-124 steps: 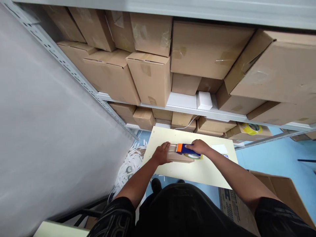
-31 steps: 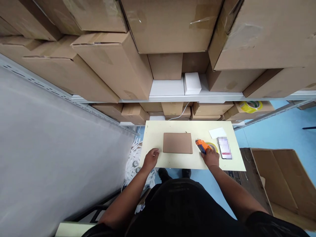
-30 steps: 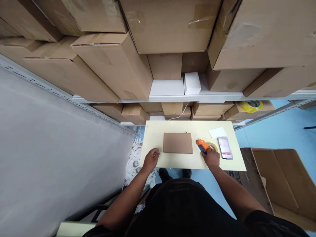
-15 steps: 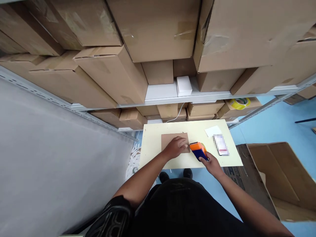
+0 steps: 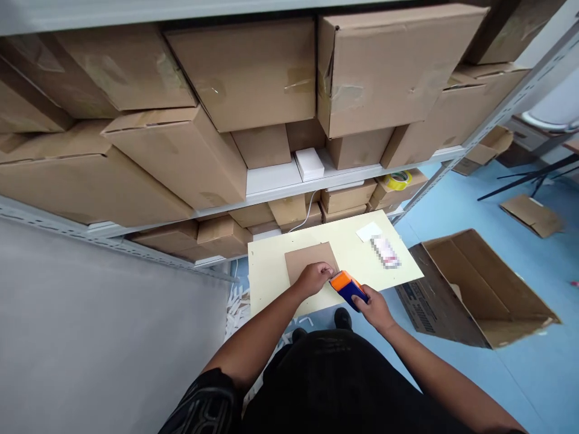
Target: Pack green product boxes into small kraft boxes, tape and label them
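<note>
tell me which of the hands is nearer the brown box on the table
Left. The left hand overlaps the near right part of the brown box in view; the right hand is farther off, to its lower right, holding the tape dispenser.

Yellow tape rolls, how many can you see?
1: a yellow tape roll on a cardboard box, beyond the table. Another may be hidden in the dispenser in the right hand.
</note>
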`<state>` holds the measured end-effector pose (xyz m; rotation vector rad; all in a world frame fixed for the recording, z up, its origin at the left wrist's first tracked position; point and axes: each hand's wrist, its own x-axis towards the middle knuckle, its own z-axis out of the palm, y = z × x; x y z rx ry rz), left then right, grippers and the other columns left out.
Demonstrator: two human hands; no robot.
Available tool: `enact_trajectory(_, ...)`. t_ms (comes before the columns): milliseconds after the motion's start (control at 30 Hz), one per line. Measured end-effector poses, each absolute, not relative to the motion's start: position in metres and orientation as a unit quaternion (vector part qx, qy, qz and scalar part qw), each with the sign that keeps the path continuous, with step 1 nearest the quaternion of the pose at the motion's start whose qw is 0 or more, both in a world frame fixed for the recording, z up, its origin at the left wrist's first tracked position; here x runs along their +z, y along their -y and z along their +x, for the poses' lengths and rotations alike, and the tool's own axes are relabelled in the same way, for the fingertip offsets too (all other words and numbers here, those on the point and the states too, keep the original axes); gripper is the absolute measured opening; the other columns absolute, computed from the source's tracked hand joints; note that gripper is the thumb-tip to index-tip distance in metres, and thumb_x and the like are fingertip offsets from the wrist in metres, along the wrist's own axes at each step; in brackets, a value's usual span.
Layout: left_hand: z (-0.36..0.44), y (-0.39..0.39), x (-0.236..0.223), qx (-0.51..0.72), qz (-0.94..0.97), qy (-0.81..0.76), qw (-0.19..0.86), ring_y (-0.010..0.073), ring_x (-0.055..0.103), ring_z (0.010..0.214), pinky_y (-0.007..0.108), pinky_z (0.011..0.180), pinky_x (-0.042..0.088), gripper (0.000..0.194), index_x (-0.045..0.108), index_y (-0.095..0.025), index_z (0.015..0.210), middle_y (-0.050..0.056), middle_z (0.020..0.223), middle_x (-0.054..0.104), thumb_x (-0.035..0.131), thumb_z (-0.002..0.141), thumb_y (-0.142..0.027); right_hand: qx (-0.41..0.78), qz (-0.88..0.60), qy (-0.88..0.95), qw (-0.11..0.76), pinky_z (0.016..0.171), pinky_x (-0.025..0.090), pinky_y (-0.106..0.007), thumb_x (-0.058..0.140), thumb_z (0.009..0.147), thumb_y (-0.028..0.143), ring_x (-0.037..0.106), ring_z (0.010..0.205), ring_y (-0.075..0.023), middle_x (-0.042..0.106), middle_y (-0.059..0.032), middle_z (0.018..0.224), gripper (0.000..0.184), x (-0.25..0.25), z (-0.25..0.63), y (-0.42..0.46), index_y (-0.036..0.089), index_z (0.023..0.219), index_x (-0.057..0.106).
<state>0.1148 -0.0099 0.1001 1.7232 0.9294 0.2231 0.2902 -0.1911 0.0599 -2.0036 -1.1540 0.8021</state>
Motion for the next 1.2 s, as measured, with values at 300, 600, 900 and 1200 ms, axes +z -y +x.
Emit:
enact_trajectory(300,0.123,0.015,0.094,-0.017,0.88,-0.278,0.384,0.0216,0.068,0.093,0.029,0.083,0.049,0.024,0.074,-0.019,0.093,0.007,0.098,0.076,0.052,0.097,-0.028,0.336,-0.81,0.312,0.365,0.057,0.035,-0.028,0.056,0.088,0.073,0.051,0.057,-0.0173,0.053,0.0023,0.054,0.056,0.037,0.255,0.224,0.023,0.062,0.051)
enact_trajectory(600,0.204,-0.005,0.099,-0.127,0.91,-0.25,0.304,0.0214,0.07,0.095,0.028,0.079,0.05,0.025,0.077,-0.019,0.099,0.008,0.105,0.078,0.053,0.095,-0.025,0.397,-0.798,0.212,0.402,0.06,0.04,-0.029,0.044,0.09,0.077,0.057,0.063,-0.0204,0.064,-0.0033,0.063,0.062,0.03,0.289,0.217,0.021,0.068,0.06)
enact_trajectory(900,0.264,-0.043,0.101,-0.249,0.897,-0.284,0.228,0.0222,0.072,0.096,0.029,0.084,0.053,0.025,0.079,-0.018,0.103,0.01,0.109,0.078,0.061,0.087,-0.02,0.378,-0.825,0.289,0.304,0.059,0.035,-0.03,0.049,0.091,0.074,0.058,0.061,-0.0211,0.066,-0.0045,0.061,0.056,0.012,0.325,0.224,0.024,0.068,0.062)
enact_trajectory(1200,0.307,-0.057,0.059,-0.392,0.869,-0.259,0.155,0.031,0.074,0.093,0.037,0.088,0.058,0.031,0.08,-0.008,0.098,0.022,0.105,0.077,0.075,0.067,-0.009,0.586,-0.71,0.026,0.389,0.07,0.055,-0.032,0.056,0.086,0.077,0.073,0.079,-0.0258,0.079,-0.0117,0.085,0.064,-0.003,0.317,0.188,0.016,0.084,0.075)
